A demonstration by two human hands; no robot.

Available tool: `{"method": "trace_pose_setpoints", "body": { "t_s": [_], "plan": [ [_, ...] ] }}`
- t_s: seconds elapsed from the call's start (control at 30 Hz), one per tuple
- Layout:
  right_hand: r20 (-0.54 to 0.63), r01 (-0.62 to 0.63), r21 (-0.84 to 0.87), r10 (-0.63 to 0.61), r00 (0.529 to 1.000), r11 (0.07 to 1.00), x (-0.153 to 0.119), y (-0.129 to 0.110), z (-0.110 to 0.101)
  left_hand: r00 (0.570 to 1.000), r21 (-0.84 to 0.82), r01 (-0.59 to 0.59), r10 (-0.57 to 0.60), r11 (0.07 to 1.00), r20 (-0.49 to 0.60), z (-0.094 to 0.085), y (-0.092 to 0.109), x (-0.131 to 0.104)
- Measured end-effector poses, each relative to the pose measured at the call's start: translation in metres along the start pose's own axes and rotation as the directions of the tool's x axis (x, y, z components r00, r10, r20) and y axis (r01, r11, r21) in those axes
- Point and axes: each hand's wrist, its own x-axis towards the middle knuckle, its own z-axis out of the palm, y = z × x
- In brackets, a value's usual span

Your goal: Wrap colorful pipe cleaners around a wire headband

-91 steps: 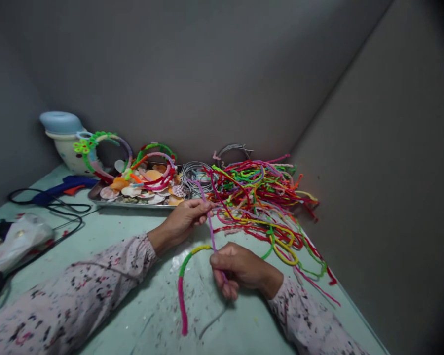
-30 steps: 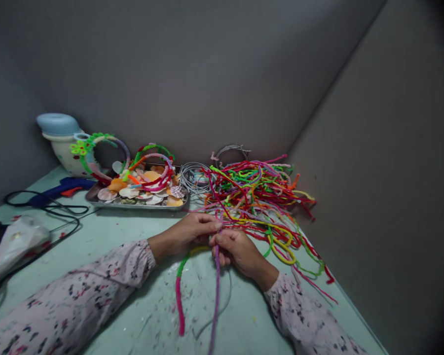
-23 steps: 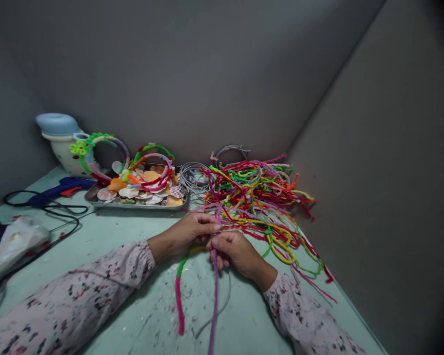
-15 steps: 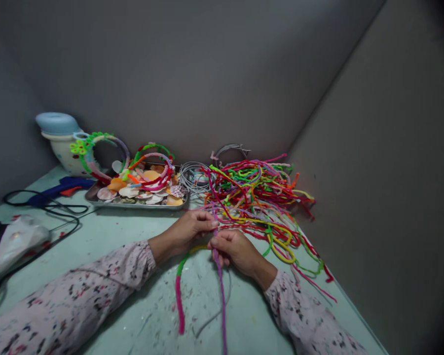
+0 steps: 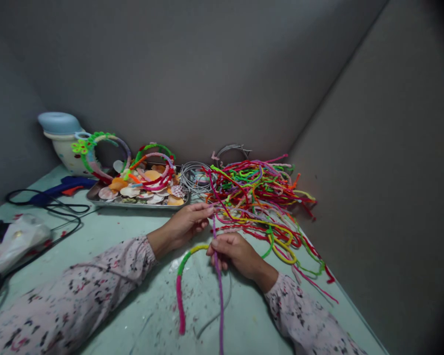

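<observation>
A long purple pipe cleaner (image 5: 221,305) runs down between my hands toward the bottom of the view. My left hand (image 5: 187,222) pinches its upper end between thumb and fingertips. Lower down, the fingers of my right hand (image 5: 233,251) are closed around it. Beneath my right hand a wire hoop wrapped in pink, green and yellow pipe cleaner (image 5: 180,296) curves out to the left. Its bare grey wire end (image 5: 210,320) shows to the right. Whether my right hand also grips the hoop is hidden by the fingers.
A metal tray (image 5: 140,206) of seashells, with decorated hoops, stands at the back beside coiled grey wire (image 5: 197,176). A heap of coloured pipe cleaners (image 5: 259,182) lies behind my right hand. At left are a blue glue gun (image 5: 55,192), its black cord, a plastic bag (image 5: 22,241) and a blue-lidded container (image 5: 64,148).
My left hand has moved slightly up, away from my right hand, so more of the purple pipe cleaner shows between them. My right hand has barely moved.
</observation>
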Motion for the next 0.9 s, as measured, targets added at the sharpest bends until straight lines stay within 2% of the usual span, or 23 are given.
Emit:
{"method": "trace_pose_setpoints", "body": {
  "t_s": [0.27,0.67,0.9],
  "plan": [
    [0.038,-0.016,0.086,0.013,0.999,0.996,-0.001,-0.0003,0.0012,1.0,-0.019,-0.006,0.006,1.0,-0.014,-0.0054,-0.0002,0.0013],
    [0.048,-0.042,0.095,0.037,0.998,0.995,-0.001,-0.0004,0.0003,0.996,0.042,-0.064,0.066,0.997,-0.062,-0.0023,0.0032,-0.0005],
    [0.047,-0.043,0.088,0.039,0.998,0.995,-0.0011,-0.0006,0.0005,0.988,0.095,-0.077,0.089,0.993,-0.129,-0.0036,0.0021,0.0027]
  ]
}}
